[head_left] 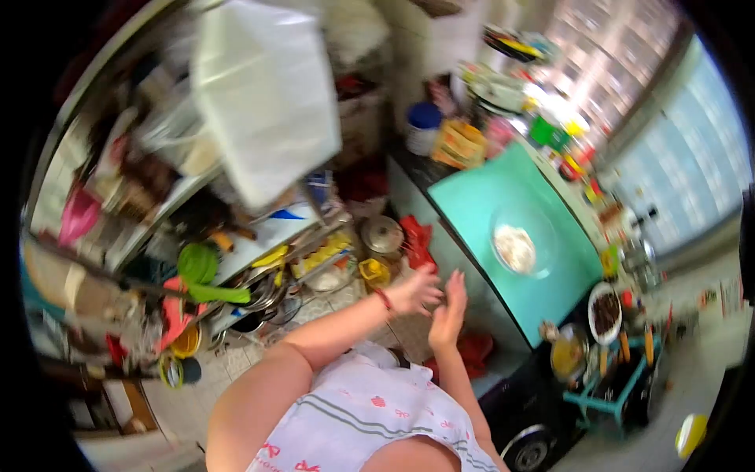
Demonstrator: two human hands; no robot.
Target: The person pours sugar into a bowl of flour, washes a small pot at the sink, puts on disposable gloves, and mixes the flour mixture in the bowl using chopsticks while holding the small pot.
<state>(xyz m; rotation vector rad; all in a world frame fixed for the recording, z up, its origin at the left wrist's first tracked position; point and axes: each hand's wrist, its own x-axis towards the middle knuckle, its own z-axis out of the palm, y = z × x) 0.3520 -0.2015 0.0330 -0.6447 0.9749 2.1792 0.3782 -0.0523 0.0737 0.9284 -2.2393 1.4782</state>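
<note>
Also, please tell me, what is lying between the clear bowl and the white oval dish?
In the head view, only a bare stretch of turquoise mat shows between the clear bowl and the white oval dish.

A green mat (472,197) carries 1 clear bowl (524,242).

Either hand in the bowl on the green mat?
No: the left hand and right hand are close together, left of the mat in view, apart from the bowl.
</note>
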